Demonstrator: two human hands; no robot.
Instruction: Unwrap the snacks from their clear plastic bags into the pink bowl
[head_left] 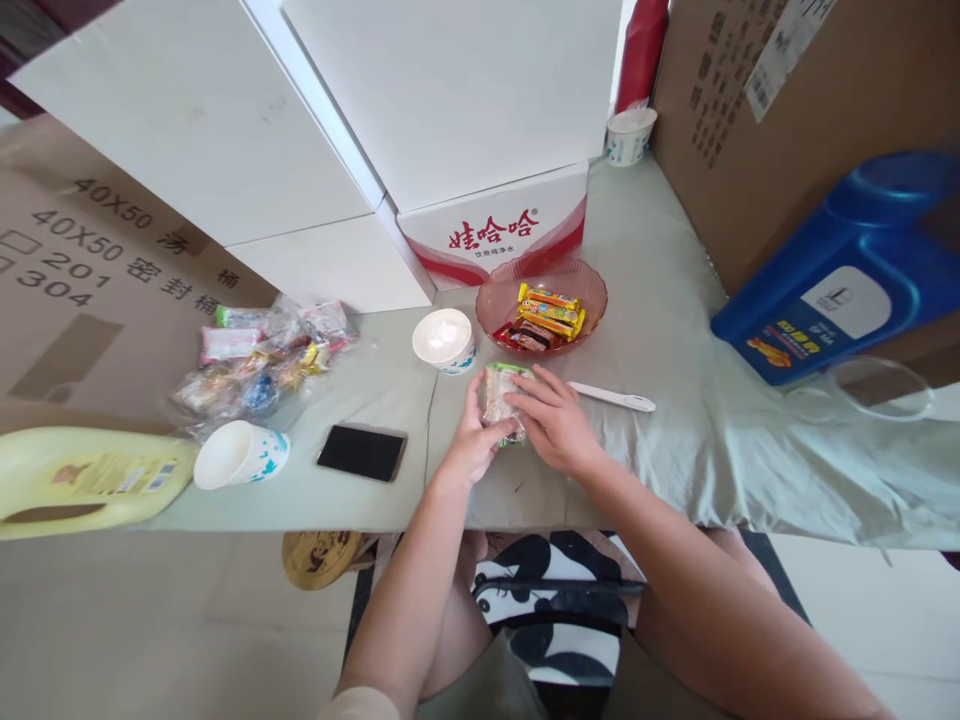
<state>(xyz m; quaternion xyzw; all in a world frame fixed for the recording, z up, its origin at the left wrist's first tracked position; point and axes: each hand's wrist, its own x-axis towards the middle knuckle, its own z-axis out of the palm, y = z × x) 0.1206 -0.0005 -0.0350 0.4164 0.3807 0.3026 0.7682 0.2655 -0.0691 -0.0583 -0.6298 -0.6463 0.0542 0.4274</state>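
Both my hands meet on a small clear snack packet [498, 392] with a green edge, held just above the grey cloth near the table's front. My left hand [471, 440] grips its left side with curled fingers. My right hand [553, 422] covers its right side, fingers pressed on the wrapper. Just beyond the packet stands a pink glass bowl [585, 285] with yellow and red wrapped snacks [549, 310] inside. A white paper cup [444, 340] stands upright to the left of the bowl.
A white pen-like tool [613, 398] lies right of my hands. A black phone [361, 452], a tipped paper cup [240, 455] and a bag of sweets [259, 360] lie left. A yellow jug [82, 475], blue jug [847, 280], clear bowl [885, 385] and cardboard boxes [750, 130] ring the table.
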